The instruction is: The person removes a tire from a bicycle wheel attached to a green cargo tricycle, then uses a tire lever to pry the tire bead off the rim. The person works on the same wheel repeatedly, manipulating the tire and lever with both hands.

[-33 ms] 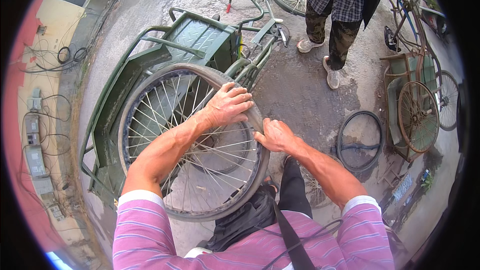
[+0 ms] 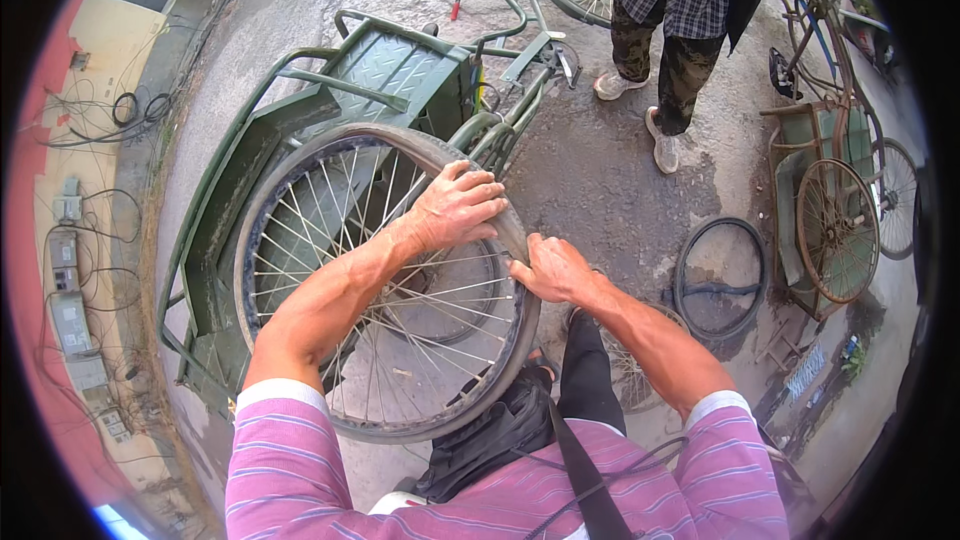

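A spoked wheel [image 2: 463, 402] stands tilted in front of me, against the bed of a green cargo tricycle [image 2: 395, 65] lying tipped over. Around its rim sits a grey-black tyre [image 2: 512, 227], which bulges out at the upper right. My left hand [image 2: 458, 205] is closed over the tyre at the upper right, fingers wrapped across its outer side. Lower down on the same side, my right hand [image 2: 550, 268] grips the tyre with the thumb pressed at its inner edge. The undersides of both hands' fingers are hidden.
A loose black tyre [image 2: 682, 275] lies on the wet ground to the right. Beyond it stands a rusty cart [image 2: 790, 200] with a spoked wheel [image 2: 838, 230]. A person in camouflage trousers [image 2: 680, 80] stands ahead. Wall boxes and cables [image 2: 70, 320] line the left.
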`<state>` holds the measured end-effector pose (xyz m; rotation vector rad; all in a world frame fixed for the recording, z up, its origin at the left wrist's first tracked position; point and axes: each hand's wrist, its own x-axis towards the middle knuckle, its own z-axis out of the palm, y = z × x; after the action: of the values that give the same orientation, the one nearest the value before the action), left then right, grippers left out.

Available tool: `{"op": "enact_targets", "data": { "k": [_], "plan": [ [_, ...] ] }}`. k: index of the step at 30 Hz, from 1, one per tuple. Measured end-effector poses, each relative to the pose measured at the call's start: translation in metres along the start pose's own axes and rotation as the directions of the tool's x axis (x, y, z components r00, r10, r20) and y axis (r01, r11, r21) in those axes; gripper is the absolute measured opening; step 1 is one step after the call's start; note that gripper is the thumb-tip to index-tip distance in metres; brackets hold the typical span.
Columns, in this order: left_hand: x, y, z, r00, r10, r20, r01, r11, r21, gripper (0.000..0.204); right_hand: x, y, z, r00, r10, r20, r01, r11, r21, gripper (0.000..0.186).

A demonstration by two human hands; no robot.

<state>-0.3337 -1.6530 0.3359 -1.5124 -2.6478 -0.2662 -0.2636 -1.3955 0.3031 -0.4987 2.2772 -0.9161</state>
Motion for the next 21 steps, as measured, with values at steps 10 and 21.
{"op": "enact_targets", "data": {
  "k": [10,21],
  "plan": [
    [0.035,-0.016,0.018,0.984,0.127,0.125,-0.081,0.945,-0.318,0.045,-0.008,0.039,0.055,0.990,-0.013,-0.142,0.075,0.897,0.437,0.069],
    [0.057,-0.028,0.015,0.956,0.121,0.267,-0.001,0.912,-0.410,0.049,-0.017,0.000,0.039,0.953,0.304,0.008,-0.281,0.871,0.403,0.078]
  ]
}}
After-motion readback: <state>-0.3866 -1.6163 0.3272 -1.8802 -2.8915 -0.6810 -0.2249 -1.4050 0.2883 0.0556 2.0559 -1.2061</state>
